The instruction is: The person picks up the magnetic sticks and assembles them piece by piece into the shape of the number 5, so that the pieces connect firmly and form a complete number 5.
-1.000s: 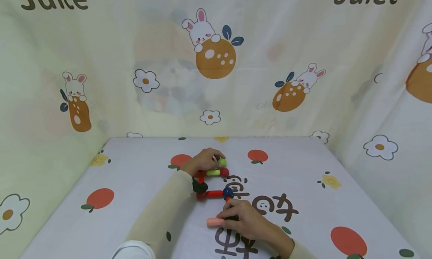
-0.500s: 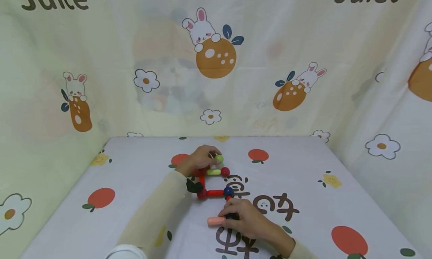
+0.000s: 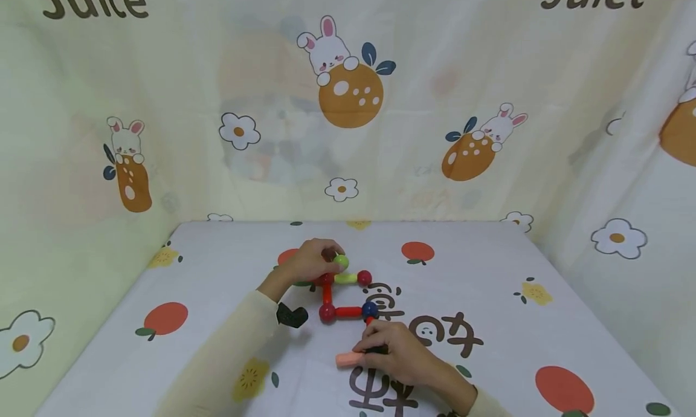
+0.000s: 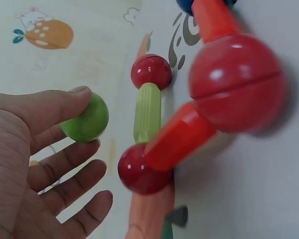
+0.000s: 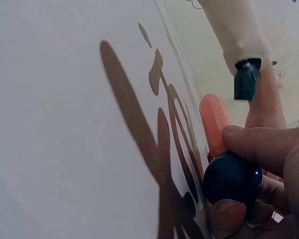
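My left hand point(image 3: 312, 261) pinches a green ball point(image 4: 89, 119) between thumb and fingers, above the far-left corner of a joined shape of balls and rods. In that shape, a yellow-green rod point(image 3: 345, 278) links two red balls. A red rod point(image 3: 327, 294) runs from the far-left ball to a nearer red ball point(image 3: 327, 312). Another red rod point(image 3: 348, 312) leads to a blue ball point(image 3: 370, 309). My right hand point(image 3: 399, 352) grips a dark blue ball point(image 5: 231, 179) at the near end. Its thumb touches a pink rod point(image 5: 214, 119) that points left; the red rod above is partly hidden.
A white cloth point(image 3: 467, 296) with printed fruit and brown characters covers the table. Behind it hangs a pale curtain point(image 3: 413, 163) with rabbit prints. A dark wrist piece point(image 3: 292, 315) shows at my left sleeve.
My left hand has drawn to the left with the green ball, and its forearm has shifted left too. The right hand and the joined shape stay nearly where they were.
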`<control>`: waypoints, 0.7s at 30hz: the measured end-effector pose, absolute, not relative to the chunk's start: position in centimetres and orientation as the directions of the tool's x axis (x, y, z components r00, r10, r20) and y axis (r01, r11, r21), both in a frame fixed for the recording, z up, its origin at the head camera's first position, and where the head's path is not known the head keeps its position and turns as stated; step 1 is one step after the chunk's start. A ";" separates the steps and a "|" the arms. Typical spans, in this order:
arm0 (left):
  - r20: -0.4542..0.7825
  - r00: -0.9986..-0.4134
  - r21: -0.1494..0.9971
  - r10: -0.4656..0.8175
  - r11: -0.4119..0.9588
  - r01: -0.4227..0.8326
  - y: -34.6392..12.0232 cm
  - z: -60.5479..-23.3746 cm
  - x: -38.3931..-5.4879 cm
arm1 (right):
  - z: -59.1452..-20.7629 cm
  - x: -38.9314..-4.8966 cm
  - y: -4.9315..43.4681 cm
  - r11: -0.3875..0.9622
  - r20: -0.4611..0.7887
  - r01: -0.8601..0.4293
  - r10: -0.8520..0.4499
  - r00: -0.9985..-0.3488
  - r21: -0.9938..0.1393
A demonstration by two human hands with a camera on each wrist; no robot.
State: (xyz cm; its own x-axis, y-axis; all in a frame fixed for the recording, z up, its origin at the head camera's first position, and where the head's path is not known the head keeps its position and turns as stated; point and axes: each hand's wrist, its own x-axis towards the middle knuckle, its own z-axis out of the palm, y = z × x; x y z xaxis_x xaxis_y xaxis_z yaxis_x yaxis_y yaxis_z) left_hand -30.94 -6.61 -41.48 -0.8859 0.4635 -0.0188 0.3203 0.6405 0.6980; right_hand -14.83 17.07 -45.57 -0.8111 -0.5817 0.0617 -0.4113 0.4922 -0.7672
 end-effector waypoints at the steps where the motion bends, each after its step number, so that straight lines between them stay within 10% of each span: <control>1: -0.005 -0.884 0.696 0.467 0.637 0.333 -7.0 -41.4 -30.7 | -45.6 -14.8 17.1 0.493 0.062 -0.409 -0.578 -0.814 -0.768; 21: 0.128 -0.804 0.767 0.581 0.456 0.452 -10.9 -41.9 -24.7 | -45.8 -14.9 17.3 0.495 0.044 -0.374 -0.557 -0.829 -0.784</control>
